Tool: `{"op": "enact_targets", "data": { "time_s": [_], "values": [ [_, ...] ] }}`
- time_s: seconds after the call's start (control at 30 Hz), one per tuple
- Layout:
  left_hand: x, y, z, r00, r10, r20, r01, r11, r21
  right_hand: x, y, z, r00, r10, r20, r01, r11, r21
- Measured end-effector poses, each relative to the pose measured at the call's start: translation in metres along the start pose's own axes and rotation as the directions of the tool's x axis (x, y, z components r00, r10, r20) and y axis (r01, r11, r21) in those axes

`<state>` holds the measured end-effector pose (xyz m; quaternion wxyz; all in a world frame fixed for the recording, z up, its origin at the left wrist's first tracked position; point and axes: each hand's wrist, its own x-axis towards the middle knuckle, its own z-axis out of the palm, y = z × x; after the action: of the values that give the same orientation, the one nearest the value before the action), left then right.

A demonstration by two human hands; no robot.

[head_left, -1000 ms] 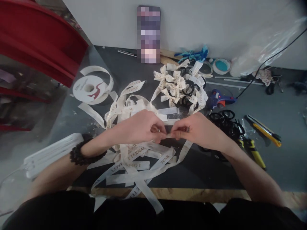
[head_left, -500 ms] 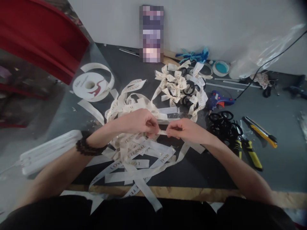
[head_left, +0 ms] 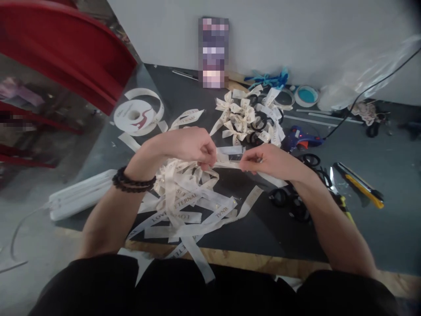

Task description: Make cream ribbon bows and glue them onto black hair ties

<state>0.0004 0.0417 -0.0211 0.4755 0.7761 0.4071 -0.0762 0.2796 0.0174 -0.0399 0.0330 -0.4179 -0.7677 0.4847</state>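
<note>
Between my two hands a cream ribbon [head_left: 227,164] is stretched sideways over the dark tabletop. My left hand [head_left: 197,148], with dark beads on its wrist, pinches the ribbon's left part. The fingers of my right hand [head_left: 263,159] are closed on its right part. Below and left of them lies a tangled heap of cut ribbon strips [head_left: 187,199] printed with gold letters, one strip hanging over the front edge. Finished-looking ribbon bows [head_left: 241,112] with black hair ties are piled beyond my hands.
A ribbon spool [head_left: 134,116] lies at the left, near a white power strip [head_left: 82,195]. Toward the right are a blue glue gun [head_left: 302,138], black hair ties [head_left: 279,197], scissors [head_left: 336,186] and a yellow utility knife [head_left: 362,186]. A phone-like panel [head_left: 213,52], blurred out, leans on the wall.
Both hands have moved up and away from me, and apart, so a longer stretch of ribbon shows between them. The camera view has shifted slightly.
</note>
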Motion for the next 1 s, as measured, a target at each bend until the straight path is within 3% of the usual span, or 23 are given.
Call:
{"op": "enact_targets", "data": {
  "time_s": [0.13, 0.3, 0.47, 0.6, 0.9, 1.0],
  "values": [
    [0.004, 0.007, 0.004, 1.000, -0.003, 0.031, 0.001, 0.998, 0.057, -0.004, 0.005, 0.002, 0.999, -0.025, -0.044, 0.025, 1.000, -0.009],
    [-0.005, 0.011, 0.012, 1.000, 0.015, -0.013, -0.013, 0.997, 0.079, -0.012, 0.007, -0.001, 0.990, 0.019, -0.136, -0.022, 1.000, -0.015],
    [-0.012, 0.017, 0.020, 0.993, 0.037, -0.110, -0.022, 0.991, 0.135, -0.014, 0.005, -0.007, 0.988, 0.044, -0.151, -0.049, 0.998, -0.031],
    [-0.016, 0.022, 0.022, 0.988, 0.081, -0.133, -0.057, 0.982, 0.178, -0.018, 0.000, -0.012, 0.993, 0.065, -0.095, -0.066, 0.998, -0.001],
    [-0.038, 0.020, -0.008, 0.999, 0.006, -0.043, 0.006, 0.965, 0.261, -0.019, 0.003, -0.026, 0.997, 0.074, -0.011, -0.074, 0.997, 0.028],
    [-0.046, 0.021, -0.016, 0.994, -0.103, -0.030, 0.106, 0.923, 0.370, -0.019, 0.003, -0.026, 0.995, 0.094, -0.027, -0.094, 0.996, -0.002]
  ]
}}
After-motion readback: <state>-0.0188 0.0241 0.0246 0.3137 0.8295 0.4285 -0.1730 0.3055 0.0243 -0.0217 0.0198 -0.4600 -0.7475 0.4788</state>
